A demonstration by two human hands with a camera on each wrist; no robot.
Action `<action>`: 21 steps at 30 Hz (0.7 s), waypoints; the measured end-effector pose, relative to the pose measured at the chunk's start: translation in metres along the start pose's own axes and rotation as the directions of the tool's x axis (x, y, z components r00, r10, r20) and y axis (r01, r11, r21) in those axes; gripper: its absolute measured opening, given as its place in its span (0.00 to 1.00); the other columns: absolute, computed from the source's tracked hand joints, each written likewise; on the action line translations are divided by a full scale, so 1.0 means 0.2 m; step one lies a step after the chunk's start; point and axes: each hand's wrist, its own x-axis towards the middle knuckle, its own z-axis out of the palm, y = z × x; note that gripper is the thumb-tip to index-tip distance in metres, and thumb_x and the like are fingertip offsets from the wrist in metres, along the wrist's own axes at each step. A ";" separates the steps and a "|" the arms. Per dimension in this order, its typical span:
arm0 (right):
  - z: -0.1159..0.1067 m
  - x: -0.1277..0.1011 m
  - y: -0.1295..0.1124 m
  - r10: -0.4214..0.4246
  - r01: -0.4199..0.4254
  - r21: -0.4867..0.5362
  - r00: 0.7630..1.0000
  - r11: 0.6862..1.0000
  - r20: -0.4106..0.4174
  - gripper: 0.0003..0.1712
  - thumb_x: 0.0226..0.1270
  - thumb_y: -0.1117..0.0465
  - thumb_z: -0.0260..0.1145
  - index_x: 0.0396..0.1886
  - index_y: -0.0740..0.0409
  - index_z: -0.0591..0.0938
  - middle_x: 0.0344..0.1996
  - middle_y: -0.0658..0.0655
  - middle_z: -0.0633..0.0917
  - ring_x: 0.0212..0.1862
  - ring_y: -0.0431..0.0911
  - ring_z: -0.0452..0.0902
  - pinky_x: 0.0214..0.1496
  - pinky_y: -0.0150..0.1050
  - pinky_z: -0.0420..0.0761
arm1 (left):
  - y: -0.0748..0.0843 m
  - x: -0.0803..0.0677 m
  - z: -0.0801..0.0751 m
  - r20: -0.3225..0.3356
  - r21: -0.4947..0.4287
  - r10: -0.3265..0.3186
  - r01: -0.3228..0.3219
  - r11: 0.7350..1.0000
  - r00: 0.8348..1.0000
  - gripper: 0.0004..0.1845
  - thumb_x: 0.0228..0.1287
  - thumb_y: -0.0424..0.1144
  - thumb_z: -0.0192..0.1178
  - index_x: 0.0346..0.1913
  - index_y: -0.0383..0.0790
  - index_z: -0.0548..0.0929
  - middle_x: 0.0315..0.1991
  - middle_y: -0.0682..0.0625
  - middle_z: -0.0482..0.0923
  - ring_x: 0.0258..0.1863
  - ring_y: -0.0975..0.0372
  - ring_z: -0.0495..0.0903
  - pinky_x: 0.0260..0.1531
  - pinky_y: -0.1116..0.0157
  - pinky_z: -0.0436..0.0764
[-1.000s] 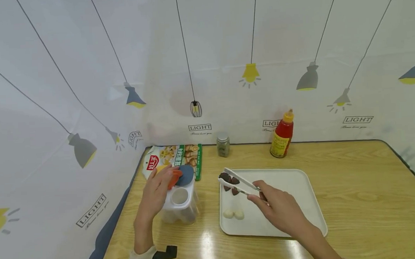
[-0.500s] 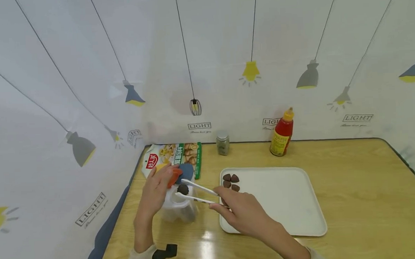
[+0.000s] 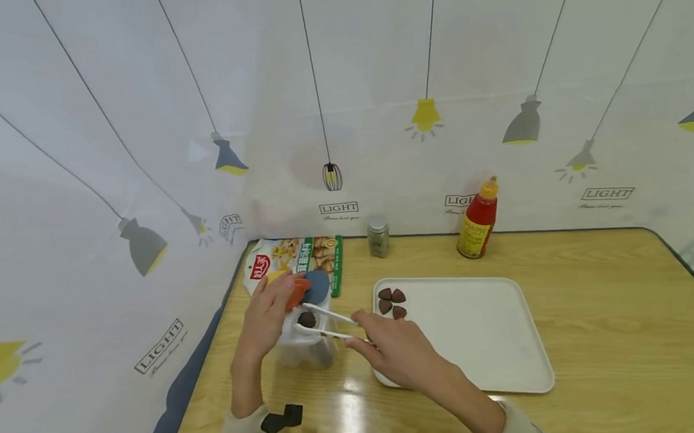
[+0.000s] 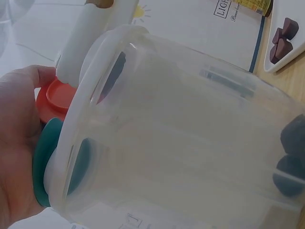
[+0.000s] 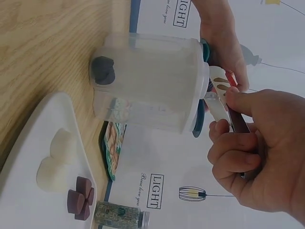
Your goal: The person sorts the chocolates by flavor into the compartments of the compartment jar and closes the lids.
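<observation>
From the head camera, the step in hand looks like a transfer: the right hand (image 3: 396, 356) pinches white tongs (image 3: 327, 324) whose tips hold a dark brown piece (image 3: 307, 319) right over the round opening of a clear plastic container (image 3: 303, 347) standing on the bench (image 3: 588, 283). The left hand (image 3: 267, 317) rests curled against the container's top, its fingers (image 3: 286, 289) holding back the orange and blue flip caps. To my eye, the next move calls for easing the squeeze on the tongs while the tips are centred on the opening, so the piece drops inside rather than catching the rim. Three more dark pieces (image 3: 391, 302) sit at the near-left corner of the white tray (image 3: 503, 339).

The left wrist camera shows the container (image 4: 190, 133) filling the picture, translucent, with dark lumps (image 4: 290, 157) at its bottom and the thumb pressing the orange cap (image 4: 55, 98) and teal cap (image 4: 45, 167).

The right wrist camera shows the right hand's fingers (image 5: 238, 157) curled round the tongs' handles (image 5: 218, 98) at the lid; the tips themselves are hidden, so whether the piece has cleared the rim is unclear. The tray (image 5: 28, 200) carries two pale pieces (image 5: 55, 160) and the dark ones (image 5: 80, 194).
</observation>
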 end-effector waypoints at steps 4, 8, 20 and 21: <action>0.00 0.01 0.00 0.008 -0.008 0.010 1.000 1.000 0.014 0.16 0.75 0.47 0.60 0.50 0.52 0.77 0.22 0.42 0.74 0.18 0.32 0.61 0.15 0.30 0.61 | 0.00 0.00 0.00 0.001 -0.004 -0.004 0.004 1.000 1.000 0.25 0.82 0.49 0.40 0.60 0.39 0.83 0.66 0.43 0.77 0.72 0.48 0.67 0.78 0.45 0.43; 0.00 0.02 0.00 0.033 -0.034 0.022 0.999 0.999 0.027 0.16 0.74 0.46 0.60 0.49 0.51 0.77 0.21 0.42 0.72 0.18 0.33 0.61 0.15 0.31 0.62 | 0.01 -0.01 -0.01 0.006 -0.012 -0.017 0.017 1.000 1.000 0.26 0.82 0.51 0.40 0.60 0.39 0.83 0.66 0.44 0.76 0.73 0.49 0.67 0.79 0.47 0.43; 0.00 0.03 0.01 0.066 -0.067 0.051 0.997 0.996 0.028 0.21 0.73 0.40 0.59 0.50 0.50 0.78 0.20 0.41 0.70 0.18 0.33 0.59 0.15 0.30 0.60 | 0.00 -0.01 0.00 0.001 -0.012 -0.022 0.022 1.000 1.000 0.25 0.81 0.50 0.41 0.61 0.39 0.82 0.67 0.42 0.75 0.73 0.47 0.66 0.79 0.46 0.43; 0.00 0.03 0.01 0.071 -0.073 0.054 0.997 0.996 0.031 0.21 0.73 0.40 0.59 0.51 0.50 0.78 0.20 0.41 0.70 0.18 0.33 0.59 0.15 0.30 0.60 | 0.00 -0.01 0.00 0.001 -0.008 -0.018 0.018 1.000 1.000 0.25 0.82 0.49 0.41 0.60 0.39 0.83 0.67 0.42 0.76 0.73 0.47 0.66 0.79 0.46 0.43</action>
